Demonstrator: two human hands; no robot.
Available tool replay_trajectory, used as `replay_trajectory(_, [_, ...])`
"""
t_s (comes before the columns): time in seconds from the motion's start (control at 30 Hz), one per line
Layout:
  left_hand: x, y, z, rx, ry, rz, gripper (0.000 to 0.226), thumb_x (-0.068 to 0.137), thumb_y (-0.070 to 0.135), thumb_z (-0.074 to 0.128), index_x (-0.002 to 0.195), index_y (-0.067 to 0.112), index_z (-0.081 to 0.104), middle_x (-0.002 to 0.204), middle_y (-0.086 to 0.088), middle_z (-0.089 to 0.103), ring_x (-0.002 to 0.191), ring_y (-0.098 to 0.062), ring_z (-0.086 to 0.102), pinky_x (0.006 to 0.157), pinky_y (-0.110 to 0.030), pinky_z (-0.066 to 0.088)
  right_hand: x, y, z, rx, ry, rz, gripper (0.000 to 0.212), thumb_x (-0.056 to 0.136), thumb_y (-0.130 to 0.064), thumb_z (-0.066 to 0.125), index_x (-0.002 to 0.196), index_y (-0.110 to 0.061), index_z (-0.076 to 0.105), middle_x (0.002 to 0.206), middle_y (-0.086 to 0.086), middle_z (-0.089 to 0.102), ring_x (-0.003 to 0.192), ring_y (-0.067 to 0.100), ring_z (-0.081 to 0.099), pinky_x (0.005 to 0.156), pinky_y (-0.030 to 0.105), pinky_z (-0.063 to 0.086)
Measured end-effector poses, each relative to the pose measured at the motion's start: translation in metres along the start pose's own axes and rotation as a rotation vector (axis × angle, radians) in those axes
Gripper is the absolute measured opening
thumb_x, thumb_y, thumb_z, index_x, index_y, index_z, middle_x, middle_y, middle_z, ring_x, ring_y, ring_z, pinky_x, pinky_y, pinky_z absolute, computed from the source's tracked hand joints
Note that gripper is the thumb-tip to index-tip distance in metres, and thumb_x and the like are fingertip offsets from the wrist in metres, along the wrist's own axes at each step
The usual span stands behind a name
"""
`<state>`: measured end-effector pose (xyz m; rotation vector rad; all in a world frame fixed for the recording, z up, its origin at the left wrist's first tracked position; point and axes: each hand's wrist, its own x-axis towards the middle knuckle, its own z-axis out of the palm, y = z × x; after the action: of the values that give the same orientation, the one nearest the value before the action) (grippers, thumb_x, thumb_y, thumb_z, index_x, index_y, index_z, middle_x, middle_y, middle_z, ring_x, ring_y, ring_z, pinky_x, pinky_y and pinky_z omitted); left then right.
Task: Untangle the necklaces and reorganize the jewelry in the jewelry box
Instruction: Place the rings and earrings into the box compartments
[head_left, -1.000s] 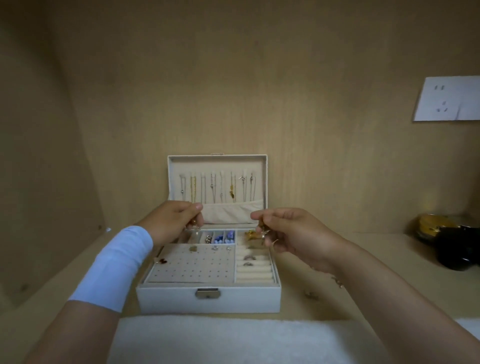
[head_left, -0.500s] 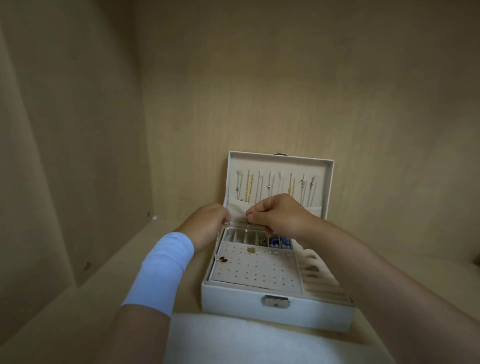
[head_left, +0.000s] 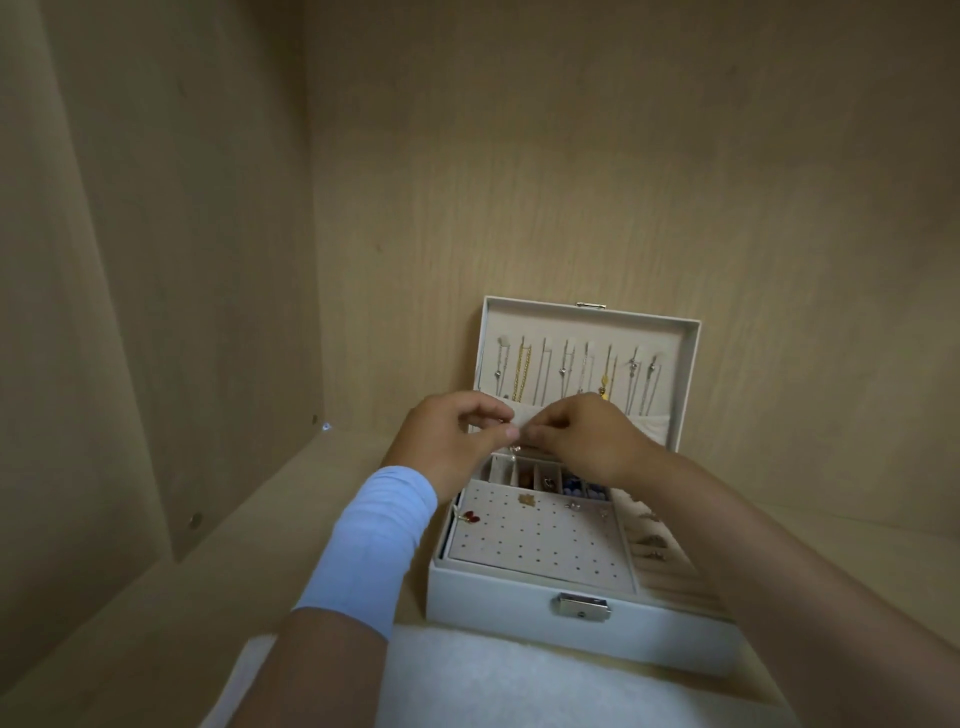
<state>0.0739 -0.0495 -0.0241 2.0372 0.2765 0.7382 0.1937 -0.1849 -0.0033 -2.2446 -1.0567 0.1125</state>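
A white jewelry box (head_left: 493, 597) stands open on a wooden shelf. Several gold and silver necklaces (head_left: 522, 371) hang on hooks inside its raised lid (head_left: 685, 364). My left hand (head_left: 452, 441) and my right hand (head_left: 587, 436) meet fingertip to fingertip above the back compartments, in front of the lid's pocket. Between them they pinch a small piece on a thin chain (head_left: 514, 454) that dangles below the fingers. The perforated earring panel (head_left: 535, 545) carries a red butterfly stud (head_left: 470, 517) and a gold stud (head_left: 527, 500). Rings sit in the ring rolls (head_left: 654, 545) at the right.
A white towel (head_left: 493, 686) lies on the shelf in front of the box. Wooden walls close in on the left (head_left: 156, 260) and at the back (head_left: 571, 156). Bare shelf floor (head_left: 291, 519) lies left of the box.
The view has swung left, so the box now sits to the right. My hands came together from apart and now meet over the back compartments with the chain piece between them.
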Motion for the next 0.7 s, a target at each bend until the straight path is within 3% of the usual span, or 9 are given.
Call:
replay_trajectory(0.07, [-0.001, 0.001, 0.006, 0.013, -0.007, 0.019, 0.015, 0.079, 0.024, 0.077, 0.088, 0.035, 0.074, 0.085, 0.014, 0.070, 0.081, 0.002, 0.061, 0.080, -0.021, 0.047, -0.006, -0.004, -0.009, 0.191, -0.064, -0.010, 0.014, 0.095, -0.023, 0.065, 0.097, -0.019, 0.078, 0.079, -0.007, 0.074, 0.068, 0.002, 0.066, 0.067, 0.025, 0.052])
replay_trajectory(0.17, [-0.001, 0.004, 0.013, 0.040, 0.024, -0.008, 0.021, 0.076, 0.026, 0.080, 0.091, 0.037, 0.068, 0.084, 0.014, 0.069, 0.072, 0.001, 0.058, 0.073, -0.024, 0.047, -0.015, -0.007, -0.016, 0.399, -0.170, 0.028, 0.015, 0.096, -0.021, 0.063, 0.101, -0.017, 0.076, 0.079, -0.001, 0.075, 0.062, 0.013, 0.064, 0.048, 0.024, 0.043])
replay_trajectory(0.33, [-0.003, 0.008, 0.018, 0.180, 0.040, 0.024, 0.020, 0.072, 0.034, 0.081, 0.082, 0.035, 0.065, 0.080, 0.019, 0.068, 0.075, 0.002, 0.059, 0.073, -0.026, 0.051, -0.019, -0.002, -0.015, 0.511, -0.171, 0.079, 0.015, 0.090, -0.021, 0.072, 0.101, -0.014, 0.077, 0.088, 0.008, 0.076, 0.058, 0.012, 0.061, 0.044, 0.022, 0.041])
replay_trajectory(0.53, [-0.004, 0.001, 0.014, 0.312, -0.068, 0.000, 0.023, 0.080, 0.022, 0.073, 0.095, 0.036, 0.064, 0.088, 0.021, 0.065, 0.089, -0.001, 0.062, 0.087, -0.032, 0.053, -0.010, 0.006, -0.003, 0.459, -0.063, 0.168, 0.015, 0.085, -0.025, 0.077, 0.090, -0.010, 0.078, 0.083, 0.014, 0.076, 0.048, 0.014, 0.057, 0.039, 0.020, 0.035])
replay_trajectory(0.63, [-0.004, 0.000, 0.012, 0.370, -0.092, 0.006, 0.023, 0.084, 0.017, 0.066, 0.098, 0.035, 0.066, 0.089, 0.018, 0.065, 0.086, -0.002, 0.062, 0.080, -0.031, 0.055, -0.002, 0.008, 0.003, 0.390, -0.032, 0.161, 0.016, 0.083, -0.025, 0.079, 0.088, -0.010, 0.079, 0.078, 0.014, 0.074, 0.048, 0.011, 0.053, 0.043, 0.021, 0.041])
replay_trajectory(0.7, [-0.004, 0.000, 0.012, 0.376, -0.104, 0.002, 0.021, 0.086, 0.017, 0.066, 0.100, 0.033, 0.067, 0.092, 0.016, 0.065, 0.081, -0.003, 0.060, 0.068, -0.027, 0.055, 0.003, 0.011, 0.007, 0.262, -0.015, 0.112, 0.014, 0.082, -0.024, 0.080, 0.086, -0.011, 0.080, 0.074, 0.008, 0.073, 0.054, 0.008, 0.056, 0.054, 0.025, 0.052])
